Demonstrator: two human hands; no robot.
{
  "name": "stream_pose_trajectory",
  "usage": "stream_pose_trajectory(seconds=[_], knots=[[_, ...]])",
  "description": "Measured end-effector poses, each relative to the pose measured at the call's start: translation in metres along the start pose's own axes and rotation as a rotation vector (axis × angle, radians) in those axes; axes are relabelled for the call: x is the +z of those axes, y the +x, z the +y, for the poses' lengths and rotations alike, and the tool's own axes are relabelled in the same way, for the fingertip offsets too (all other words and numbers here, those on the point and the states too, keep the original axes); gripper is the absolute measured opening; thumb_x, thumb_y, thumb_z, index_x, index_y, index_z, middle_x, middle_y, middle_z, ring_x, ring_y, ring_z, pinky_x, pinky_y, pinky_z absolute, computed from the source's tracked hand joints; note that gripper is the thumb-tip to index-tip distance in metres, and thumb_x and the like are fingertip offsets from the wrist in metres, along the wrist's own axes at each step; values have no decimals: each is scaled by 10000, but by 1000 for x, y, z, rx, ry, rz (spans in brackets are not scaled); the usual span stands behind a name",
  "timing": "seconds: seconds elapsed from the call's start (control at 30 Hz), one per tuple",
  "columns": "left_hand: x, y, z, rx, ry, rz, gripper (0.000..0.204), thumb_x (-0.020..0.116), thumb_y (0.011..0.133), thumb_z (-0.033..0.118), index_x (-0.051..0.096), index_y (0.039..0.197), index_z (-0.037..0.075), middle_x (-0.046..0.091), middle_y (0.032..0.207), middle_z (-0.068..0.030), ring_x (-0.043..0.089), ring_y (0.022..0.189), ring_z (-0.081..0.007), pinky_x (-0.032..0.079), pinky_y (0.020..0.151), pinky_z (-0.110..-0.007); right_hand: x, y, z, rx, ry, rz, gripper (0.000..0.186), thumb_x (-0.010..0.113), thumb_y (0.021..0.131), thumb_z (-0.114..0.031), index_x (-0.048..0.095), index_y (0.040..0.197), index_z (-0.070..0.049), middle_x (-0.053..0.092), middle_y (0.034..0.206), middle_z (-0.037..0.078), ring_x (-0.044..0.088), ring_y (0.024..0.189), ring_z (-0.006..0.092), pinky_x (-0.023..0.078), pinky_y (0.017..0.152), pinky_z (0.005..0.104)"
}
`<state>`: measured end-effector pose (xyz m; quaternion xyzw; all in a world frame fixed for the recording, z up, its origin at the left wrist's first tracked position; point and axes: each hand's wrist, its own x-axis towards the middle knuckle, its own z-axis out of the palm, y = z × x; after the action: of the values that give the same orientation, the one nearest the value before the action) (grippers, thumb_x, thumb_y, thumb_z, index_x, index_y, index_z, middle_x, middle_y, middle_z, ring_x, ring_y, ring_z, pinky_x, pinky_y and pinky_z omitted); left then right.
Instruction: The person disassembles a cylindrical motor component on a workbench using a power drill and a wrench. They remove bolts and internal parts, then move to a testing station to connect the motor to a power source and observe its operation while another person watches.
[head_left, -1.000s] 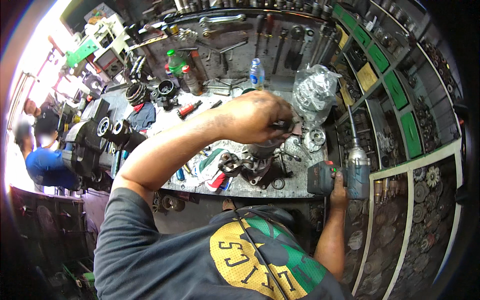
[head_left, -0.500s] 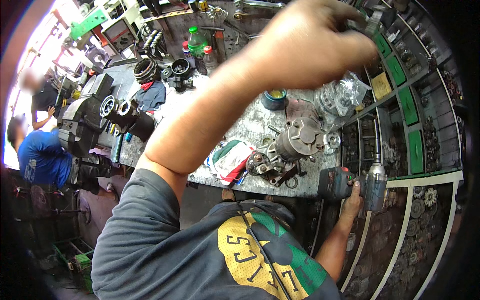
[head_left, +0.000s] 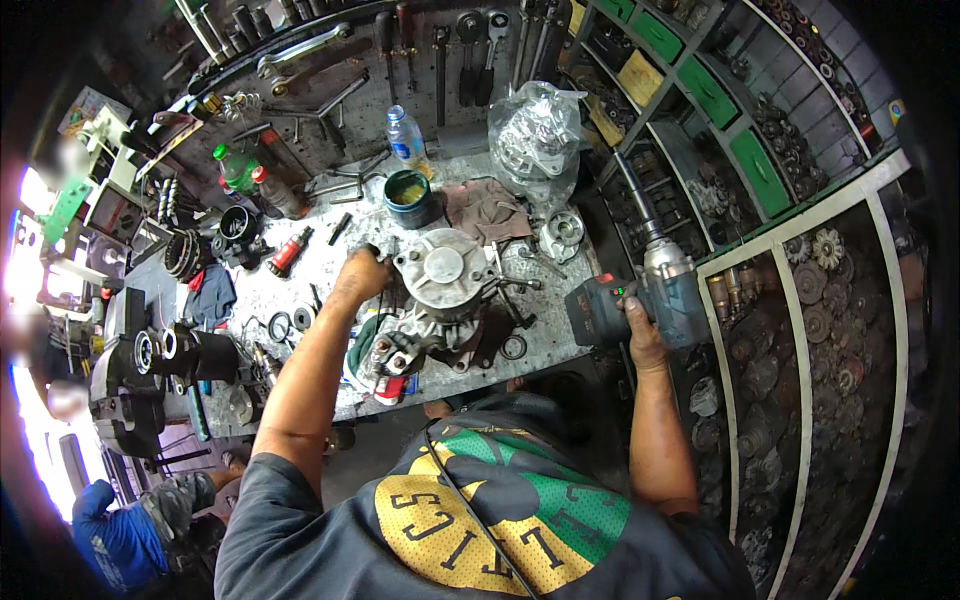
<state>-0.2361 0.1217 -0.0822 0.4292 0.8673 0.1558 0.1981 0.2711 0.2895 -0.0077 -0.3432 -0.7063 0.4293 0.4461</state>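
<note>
While the alternator (head_left: 445, 290) sits near the front edge of the workbench (head_left: 300, 270), with its round silver end housing facing up, we judge the work on it to be mid-course rather than finished. Our left hand (head_left: 362, 275) is closed at the unit's left flank, touching or gripping something at the housing edge; which part we cannot tell. Our right hand (head_left: 640, 325) is wrapped firmly around the grip of a cordless impact wrench (head_left: 650, 290), held off the bench's right end, well apart from the alternator, its long socket extension (head_left: 632, 195) pointing up toward the shelves. Loose rings (head_left: 290, 322), a separate small housing (head_left: 562, 230) and red-handled pliers (head_left: 385, 365) lie close around the unit, which suggests some parts are already off. Whether any fasteners remain in the housing cannot be made out. We assess that the wrench has yet to be brought onto the unit at this stage.
</note>
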Motion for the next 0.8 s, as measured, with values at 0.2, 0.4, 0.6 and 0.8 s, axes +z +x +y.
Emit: stream_pose_trajectory(seconds=[0.2, 0.4, 0.6, 0.8], knots=[[5, 0, 10, 328, -619, -122, 456, 743, 906, 241, 724, 1316, 41, 740, 1224, -174, 708, 1180, -340, 571, 1018, -436, 7, 6, -25, -32, 73, -30, 432, 764, 1011, -230, 645, 1371, -22, 700, 1241, 86, 661, 1154, 240, 534, 1040, 413], [21, 14, 62, 470, -336, -310, 443, 704, 915, 149, 722, 1334, 5, 770, 1157, -124, 752, 1086, -256, 598, 947, -382, -4, 14, -46, -331, -438, -67, 427, 741, 1026, -236, 663, 1389, -26, 716, 1253, 131, 685, 1169, 298, 530, 1047, 467], [11, 20, 78, 486, 168, -181, 417, 791, 826, 186, 818, 1242, 162, 790, 1151, -150, 719, 1140, -368, 568, 1000, -470, -10, 9, -30, -159, -400, -199, 473, 742, 1010, -295, 687, 1375, 0, 708, 1335, 200, 641, 1267, 433, 391, 1222, 590], [4, 28, 80, 422, 313, -73, 506, 802, 834, 185, 749, 1338, 177, 766, 1280, -138, 728, 1165, -373, 587, 1009, -474, -9, 9, -30, 101, -25, -220, 440, 740, 1000, -224, 688, 1372, 4, 723, 1299, 197, 661, 1236, 415, 451, 1163, 564]])
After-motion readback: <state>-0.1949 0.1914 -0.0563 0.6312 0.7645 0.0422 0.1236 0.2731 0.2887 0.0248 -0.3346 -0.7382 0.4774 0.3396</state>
